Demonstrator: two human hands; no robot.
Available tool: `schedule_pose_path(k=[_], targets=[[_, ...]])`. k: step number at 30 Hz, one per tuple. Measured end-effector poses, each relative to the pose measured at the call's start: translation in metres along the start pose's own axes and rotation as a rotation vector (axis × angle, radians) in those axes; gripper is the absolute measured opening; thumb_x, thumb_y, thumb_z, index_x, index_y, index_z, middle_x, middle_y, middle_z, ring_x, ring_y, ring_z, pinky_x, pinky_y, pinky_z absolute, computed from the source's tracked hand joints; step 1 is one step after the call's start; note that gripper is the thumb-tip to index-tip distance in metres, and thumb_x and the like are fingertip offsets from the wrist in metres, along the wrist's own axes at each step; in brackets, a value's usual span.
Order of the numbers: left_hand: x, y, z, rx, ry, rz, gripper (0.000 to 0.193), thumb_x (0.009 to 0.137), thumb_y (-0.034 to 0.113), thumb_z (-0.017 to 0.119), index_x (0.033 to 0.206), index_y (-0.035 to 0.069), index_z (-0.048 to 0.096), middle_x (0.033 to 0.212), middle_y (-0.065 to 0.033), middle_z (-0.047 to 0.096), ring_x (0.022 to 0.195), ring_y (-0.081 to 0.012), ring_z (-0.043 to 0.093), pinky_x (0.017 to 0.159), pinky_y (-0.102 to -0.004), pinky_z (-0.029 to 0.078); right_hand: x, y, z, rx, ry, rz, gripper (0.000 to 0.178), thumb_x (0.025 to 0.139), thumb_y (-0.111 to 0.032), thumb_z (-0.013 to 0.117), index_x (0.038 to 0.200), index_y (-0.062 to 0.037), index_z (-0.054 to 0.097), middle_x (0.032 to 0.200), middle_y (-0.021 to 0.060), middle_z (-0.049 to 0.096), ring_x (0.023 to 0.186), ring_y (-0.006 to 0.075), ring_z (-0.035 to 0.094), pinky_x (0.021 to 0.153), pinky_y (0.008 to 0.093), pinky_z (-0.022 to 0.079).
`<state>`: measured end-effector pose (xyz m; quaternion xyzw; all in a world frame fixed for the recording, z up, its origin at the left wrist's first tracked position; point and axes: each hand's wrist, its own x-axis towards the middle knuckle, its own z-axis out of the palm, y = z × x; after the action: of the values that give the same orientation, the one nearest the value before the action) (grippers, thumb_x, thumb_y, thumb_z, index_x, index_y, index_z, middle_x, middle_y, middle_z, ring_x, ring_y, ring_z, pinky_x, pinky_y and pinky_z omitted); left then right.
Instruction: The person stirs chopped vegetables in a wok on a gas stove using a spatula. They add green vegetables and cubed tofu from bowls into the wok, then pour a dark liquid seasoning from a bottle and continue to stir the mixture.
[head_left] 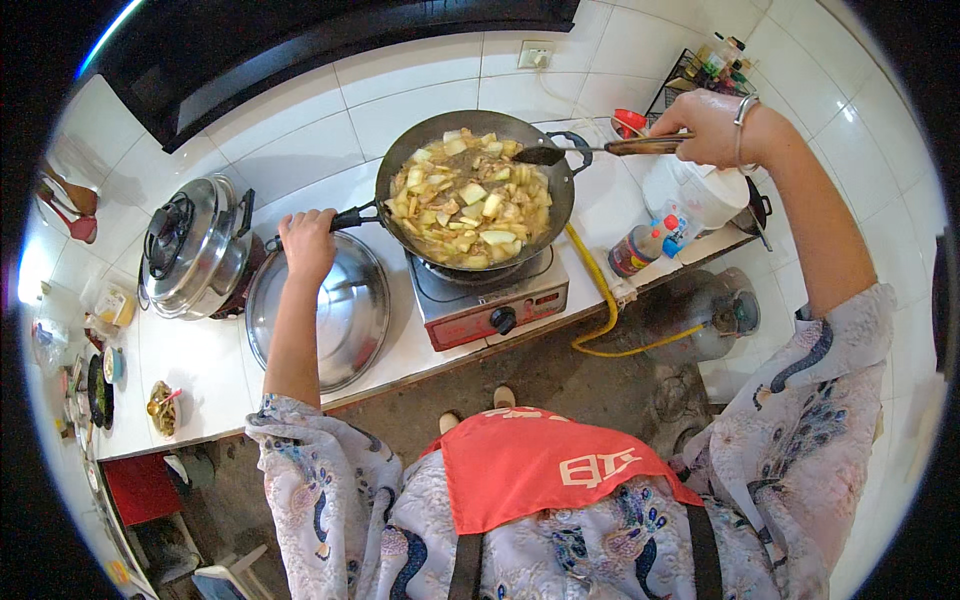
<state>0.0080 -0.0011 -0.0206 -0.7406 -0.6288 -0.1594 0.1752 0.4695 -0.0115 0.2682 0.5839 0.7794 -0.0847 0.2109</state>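
Observation:
A dark wok (562,205) sits on a single-burner gas stove (495,300), filled with chunks of pale vegetable and small brown pieces in sauce (470,200). My left hand (307,243) is closed round the wok's long black handle (350,217) at its left side. My right hand (705,125), with a bangle at the wrist, grips a spatula (640,146) by its handle. The spatula's dark blade reaches over the wok's right rim at the edge of the food; how far it dips in is hard to tell.
A domed steel lid (335,325) lies under my left forearm, beside a steel pot with a glass lid (200,245). Right of the stove stand a bottle (637,250) and a white container (695,185). A yellow hose (600,285) runs to a gas cylinder (700,310) below the counter.

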Motion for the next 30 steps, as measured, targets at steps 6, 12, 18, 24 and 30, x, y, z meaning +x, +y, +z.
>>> schedule_pose_path(k=[6,12,18,24,30], targets=[[0.009,0.01,0.0,-0.022,-0.033,0.015,0.027,0.074,0.004,0.058,0.098,0.014,0.065,0.089,-0.0058,0.063,0.092,-0.0258,0.058,0.092,-0.0469,0.036,0.043,-0.006,0.045,0.316,-0.14,0.073,0.027,0.084,-0.014,0.048,0.107,-0.004,0.058,0.062,0.0067,0.06,0.047,0.0127,0.056,0.042,0.0304,0.047],[0.002,0.003,-0.013,-0.027,-0.057,-0.014,0.034,0.074,0.006,0.062,0.106,0.016,0.063,0.096,-0.0048,0.062,0.1,-0.0254,0.055,0.099,-0.0501,0.032,0.055,0.009,0.015,0.201,-0.049,0.012,0.037,0.081,-0.012,0.051,0.116,-0.0049,0.06,0.06,0.0051,0.059,0.045,0.0127,0.055,0.042,0.0294,0.046],[-0.006,0.002,-0.015,-0.047,-0.026,-0.106,0.036,0.075,0.008,0.064,0.109,0.018,0.062,0.1,-0.0039,0.061,0.104,-0.0246,0.054,0.1,-0.0517,0.029,0.103,0.002,0.018,0.408,0.045,-0.037,0.047,0.078,-0.008,0.054,0.124,-0.0101,0.057,0.061,0.005,0.058,0.046,0.0115,0.053,0.043,0.0282,0.045],[0.001,0.002,-0.013,-0.106,-0.022,-0.064,0.039,0.072,0.004,0.064,0.108,0.018,0.062,0.097,-0.0037,0.061,0.102,-0.0243,0.054,0.1,-0.0495,0.029,0.111,-0.027,0.029,0.172,0.056,-0.446,0.054,0.073,0.003,0.053,0.121,-0.0192,0.061,0.065,0.0099,0.06,0.058,0.0209,0.059,0.054,0.0332,0.047],[-0.011,-0.005,-0.011,-0.053,-0.009,-0.099,0.036,0.072,0.006,0.063,0.106,0.018,0.063,0.095,-0.0037,0.06,0.101,-0.0238,0.055,0.1,-0.0483,0.029,0.038,-0.049,0.048,-0.244,0.212,-0.426,0.05,0.078,0.004,0.051,0.116,-0.0259,0.064,0.079,0.0136,0.056,0.077,0.0325,0.058,0.068,0.0392,0.047]])
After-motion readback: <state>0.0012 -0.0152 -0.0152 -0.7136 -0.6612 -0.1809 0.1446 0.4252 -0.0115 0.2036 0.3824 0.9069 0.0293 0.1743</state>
